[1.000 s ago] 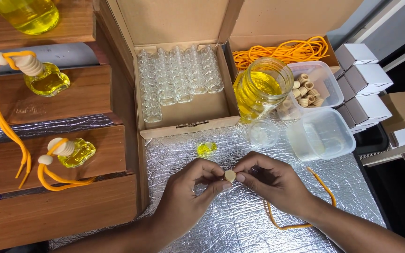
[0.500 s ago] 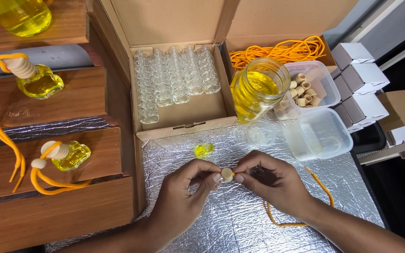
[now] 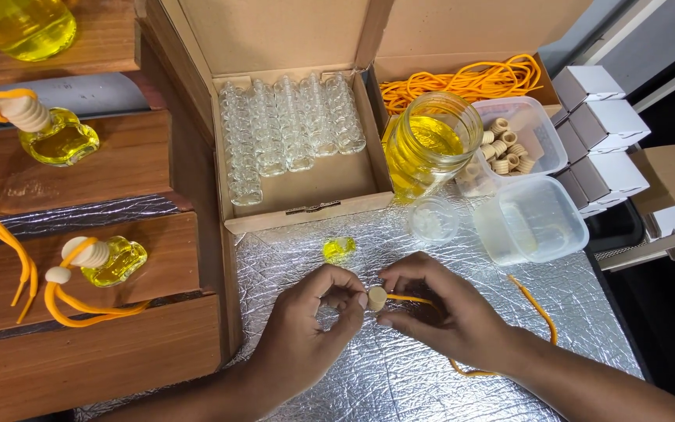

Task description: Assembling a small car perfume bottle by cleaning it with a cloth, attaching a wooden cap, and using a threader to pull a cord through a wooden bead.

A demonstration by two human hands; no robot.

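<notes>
Both hands meet over the silver foil mat [image 3: 400,375]. My left hand [image 3: 310,328] pinches a small round wooden bead [image 3: 376,297] between thumb and finger. My right hand [image 3: 439,312] holds an orange cord [image 3: 537,309] whose end reaches the bead; the cord loops out past my right wrist. A small filled yellow bottle [image 3: 338,248] lies on the foil just beyond my hands.
An open cardboard box [image 3: 306,187] holds several empty glass bottles [image 3: 291,125]. Right of it stand a jar of yellow liquid [image 3: 429,144], a tub of wooden caps [image 3: 509,144], an empty tub [image 3: 533,219], orange cords [image 3: 462,78] and white boxes [image 3: 599,117]. Finished bottles [image 3: 107,262] sit on wooden steps at left.
My hands and the bead have stayed nearly in place; more orange cord now shows between the bead and my right fingers. The view has shifted slightly.
</notes>
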